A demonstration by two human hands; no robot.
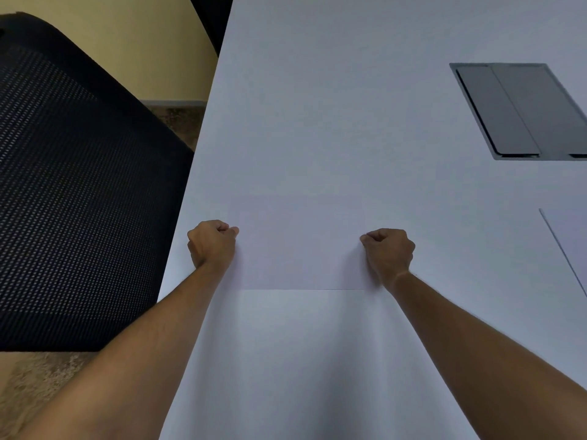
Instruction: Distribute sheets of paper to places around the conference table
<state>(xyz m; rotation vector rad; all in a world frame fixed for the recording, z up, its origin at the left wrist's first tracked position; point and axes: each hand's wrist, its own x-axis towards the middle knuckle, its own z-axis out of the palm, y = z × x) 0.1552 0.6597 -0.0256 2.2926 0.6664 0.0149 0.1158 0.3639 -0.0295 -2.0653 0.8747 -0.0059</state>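
1. Reaching across the white desk (349, 106), I work at its left edge, where the black mesh chair (79, 185) stands just beside it; if I let the page slide left, it can slip off the edge toward the chair and the carpet.
2. Another sheet (571, 249) lies near the right border of the view, and the grey hatch (521, 112) sits beyond it; pushing my page too far risks crowding either.
3. Between my hands, the sheet of paper (301, 246) lies flat or very nearly flat on the desk, white on white, so I can easily leave it crooked.
4. My left hand (212, 242) and right hand (388, 254) are each curled, pinching the page's side edges; gripping too hard could crease it, and letting go unevenly could swing it askew.
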